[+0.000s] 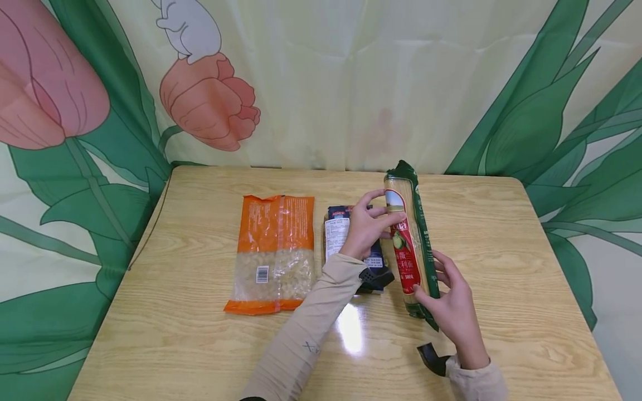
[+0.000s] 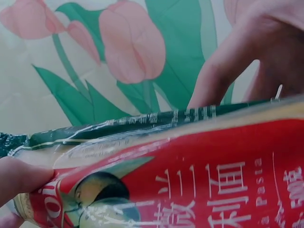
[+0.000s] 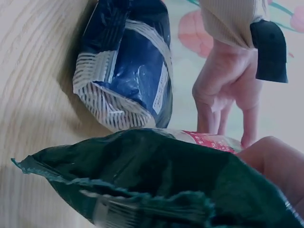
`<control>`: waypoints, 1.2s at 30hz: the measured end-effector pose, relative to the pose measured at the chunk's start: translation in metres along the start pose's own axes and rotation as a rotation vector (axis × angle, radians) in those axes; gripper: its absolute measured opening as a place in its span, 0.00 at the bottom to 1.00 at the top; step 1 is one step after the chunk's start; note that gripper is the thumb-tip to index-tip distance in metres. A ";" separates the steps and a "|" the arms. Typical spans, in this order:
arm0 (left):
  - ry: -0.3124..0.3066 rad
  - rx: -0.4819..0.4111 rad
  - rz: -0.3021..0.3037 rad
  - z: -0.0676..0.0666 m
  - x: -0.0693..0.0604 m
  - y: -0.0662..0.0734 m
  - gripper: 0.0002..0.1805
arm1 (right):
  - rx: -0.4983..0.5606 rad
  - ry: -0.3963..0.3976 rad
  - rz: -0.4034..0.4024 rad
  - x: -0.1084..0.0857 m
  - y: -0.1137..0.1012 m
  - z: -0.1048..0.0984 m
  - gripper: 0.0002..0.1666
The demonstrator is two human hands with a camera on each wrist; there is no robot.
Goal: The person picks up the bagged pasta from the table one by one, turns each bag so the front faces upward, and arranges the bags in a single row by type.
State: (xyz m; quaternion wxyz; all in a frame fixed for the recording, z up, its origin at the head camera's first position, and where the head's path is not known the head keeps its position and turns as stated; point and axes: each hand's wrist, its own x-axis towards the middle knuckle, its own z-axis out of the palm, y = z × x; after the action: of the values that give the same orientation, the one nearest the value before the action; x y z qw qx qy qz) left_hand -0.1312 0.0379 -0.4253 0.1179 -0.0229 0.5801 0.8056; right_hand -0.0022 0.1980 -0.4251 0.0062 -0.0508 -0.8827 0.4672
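Holding pasta (image 1: 413, 248) two-handed, aslant, just right of blue pack (image 1: 336, 234). With left hand (image 1: 368, 225), pinching upper half; with part-curled right hand (image 1: 453, 301), gripping lower end. Best to support both ends evenly, squeezing lightly, probably lowering risk of snapping.

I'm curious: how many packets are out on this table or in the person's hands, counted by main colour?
Green-and-red pasta packet, between the left hand and right hand: 1
Orange packet, partly see-through: 1
Dark blue packet, partly hidden in the head view: 1
Total: 3
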 end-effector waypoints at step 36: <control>-0.237 0.026 -0.088 -0.013 -0.006 -0.013 0.25 | 0.622 -0.119 0.029 -0.004 0.027 -0.011 0.40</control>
State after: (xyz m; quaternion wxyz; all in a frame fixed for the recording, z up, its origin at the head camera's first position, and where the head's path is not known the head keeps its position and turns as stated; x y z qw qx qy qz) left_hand -0.1234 0.0285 -0.4406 0.2213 0.0486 0.5711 0.7890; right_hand 0.0050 0.2223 -0.4412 -0.0369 -0.0316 -0.6953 0.7170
